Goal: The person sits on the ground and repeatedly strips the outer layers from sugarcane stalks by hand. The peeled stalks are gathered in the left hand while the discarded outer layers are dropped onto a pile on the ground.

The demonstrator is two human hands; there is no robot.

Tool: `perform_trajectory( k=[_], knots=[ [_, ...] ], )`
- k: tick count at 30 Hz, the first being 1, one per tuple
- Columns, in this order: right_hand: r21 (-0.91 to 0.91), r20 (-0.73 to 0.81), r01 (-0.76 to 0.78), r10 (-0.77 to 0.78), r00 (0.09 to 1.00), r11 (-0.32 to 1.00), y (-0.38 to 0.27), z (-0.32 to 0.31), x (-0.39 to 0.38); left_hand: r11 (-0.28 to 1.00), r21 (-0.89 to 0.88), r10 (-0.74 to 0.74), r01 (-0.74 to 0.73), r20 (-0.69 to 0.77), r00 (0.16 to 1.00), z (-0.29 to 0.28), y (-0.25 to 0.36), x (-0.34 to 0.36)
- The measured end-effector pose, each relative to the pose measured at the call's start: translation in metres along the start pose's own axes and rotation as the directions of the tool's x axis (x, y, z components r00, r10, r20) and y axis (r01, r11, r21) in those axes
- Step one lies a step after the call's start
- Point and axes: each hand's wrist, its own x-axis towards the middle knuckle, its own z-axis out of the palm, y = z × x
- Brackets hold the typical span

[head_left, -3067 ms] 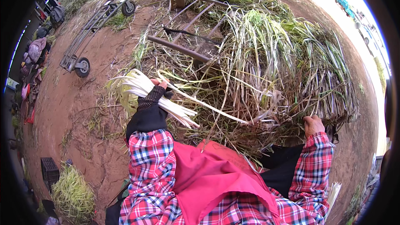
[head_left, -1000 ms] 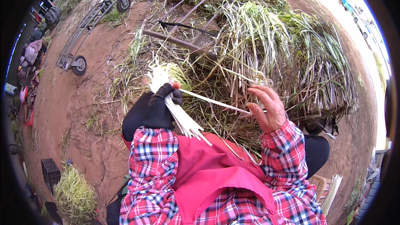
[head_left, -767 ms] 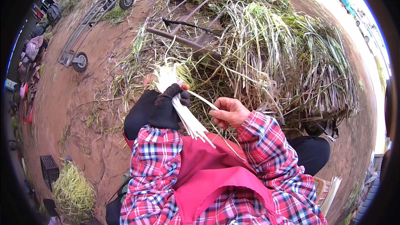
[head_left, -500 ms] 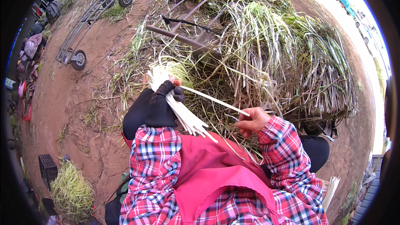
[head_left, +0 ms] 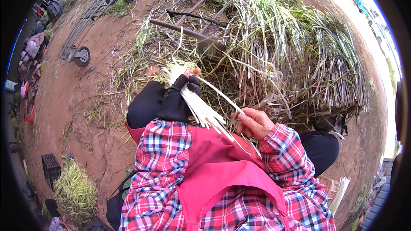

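My left hand [head_left: 180,93], in a black fingerless glove, is closed around a bundle of long pale stalks [head_left: 204,112]. Their white ends point down to the right, over the pink apron [head_left: 209,145]; the greener ends poke out past my fingers. One single stalk [head_left: 219,93] slants from the bundle to my right hand [head_left: 253,123]. That hand is bare, with thumb and fingers pinching the stalk's lower end. Whether anything else is in my right palm is hidden.
A big heap of green and brown stalks [head_left: 295,60] lies ahead to the right, beside a cart's metal frame [head_left: 184,32]. A wheeled trolley [head_left: 92,13] stands far left. A pile of stalks [head_left: 77,192] and a black crate [head_left: 51,167] sit near left; pale stalks [head_left: 339,194] stand near right.
My right hand has moved a little left, nearer the bundle, still pinching the single stalk. My left hand and the bundle have shifted slightly to the right.
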Motion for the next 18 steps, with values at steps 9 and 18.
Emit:
perform_trajectory(
  k=[9, 18],
  knots=[
    [-0.144, -0.078, 0.103, -0.115, 0.990, 0.984, -0.001, 0.019, 0.020, 0.950, 0.255, 0.185, -0.179, -0.001, 0.983, -0.010, -0.042, 0.017],
    [-0.788, -0.407, 0.367, -0.865, 0.293, 0.495, -0.014, -0.009, -0.021, 0.931, -0.115, 0.349, -0.348, -0.006, 0.937, 0.006, -0.015, 0.033]
  ],
)
